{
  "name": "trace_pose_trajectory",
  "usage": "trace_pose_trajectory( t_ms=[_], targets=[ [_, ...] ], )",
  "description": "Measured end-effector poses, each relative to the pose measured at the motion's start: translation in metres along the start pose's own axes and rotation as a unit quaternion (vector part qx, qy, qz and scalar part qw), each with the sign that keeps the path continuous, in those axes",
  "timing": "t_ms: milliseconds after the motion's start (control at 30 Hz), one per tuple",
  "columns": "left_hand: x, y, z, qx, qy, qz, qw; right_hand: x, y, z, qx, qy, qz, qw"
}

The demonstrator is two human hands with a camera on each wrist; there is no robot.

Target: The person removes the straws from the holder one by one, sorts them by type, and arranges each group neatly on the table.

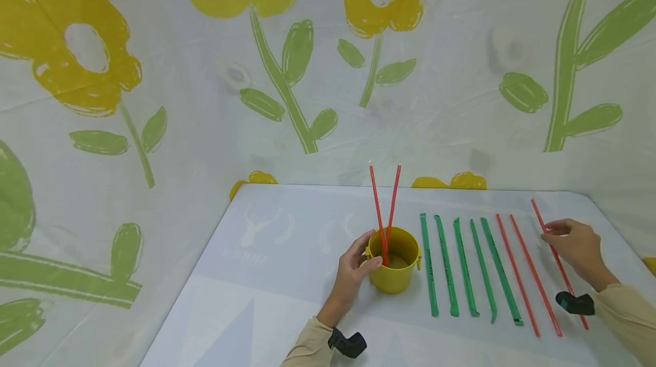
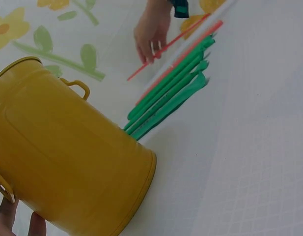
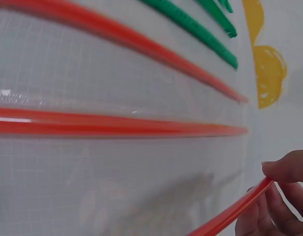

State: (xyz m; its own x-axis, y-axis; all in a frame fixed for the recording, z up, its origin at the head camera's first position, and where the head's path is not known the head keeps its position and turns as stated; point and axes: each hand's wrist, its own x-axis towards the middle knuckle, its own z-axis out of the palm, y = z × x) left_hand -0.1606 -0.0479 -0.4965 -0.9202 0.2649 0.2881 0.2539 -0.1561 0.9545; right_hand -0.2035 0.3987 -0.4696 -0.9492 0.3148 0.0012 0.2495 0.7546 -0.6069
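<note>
My left hand (image 1: 348,278) grips the side of a small yellow metal bucket (image 1: 392,282), its thumb at the rim and fingers round the far left side. Two red straws (image 1: 376,199) lean upright inside that bucket. At the right of the table, my right hand (image 1: 579,250) pinches a red straw (image 3: 234,206) between thumb and fingers, near its far end. In the left wrist view this straw (image 2: 183,34) is tilted and appears raised off the table. Two more red straws (image 1: 517,276) lie side by side, left of the right hand.
Between bucket and red straws lie several green slim wrapped sticks (image 1: 429,264) in a row, some with bent ends. The white table (image 1: 225,287) has faint printed shapes. A flower-patterned cloth (image 1: 451,70) hangs behind and at the left.
</note>
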Motion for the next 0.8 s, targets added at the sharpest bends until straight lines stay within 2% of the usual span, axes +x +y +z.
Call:
trace_pose_trajectory(
  t_ms=[300, 533, 600, 800],
  targets=[
    [0.001, -0.001, 0.000, 0.000, 0.002, 0.000, 1.0000, 0.005, 0.010, 0.014, -0.022, -0.009, -0.004, 0.9997],
    [0.001, 0.000, 0.002, 0.007, 0.005, -0.009, 0.9999, 0.002, 0.013, 0.017, -0.032, -0.012, -0.016, 0.9993],
    [0.000, 0.003, 0.002, 0.009, 0.005, -0.009, 0.9999, 0.001, 0.013, 0.017, -0.034, -0.010, -0.025, 0.9991],
    [-0.003, 0.026, 0.006, 0.011, 0.001, -0.008, 0.9999, 0.000, 0.010, 0.015, -0.038, -0.020, -0.029, 0.9986]
  ],
)
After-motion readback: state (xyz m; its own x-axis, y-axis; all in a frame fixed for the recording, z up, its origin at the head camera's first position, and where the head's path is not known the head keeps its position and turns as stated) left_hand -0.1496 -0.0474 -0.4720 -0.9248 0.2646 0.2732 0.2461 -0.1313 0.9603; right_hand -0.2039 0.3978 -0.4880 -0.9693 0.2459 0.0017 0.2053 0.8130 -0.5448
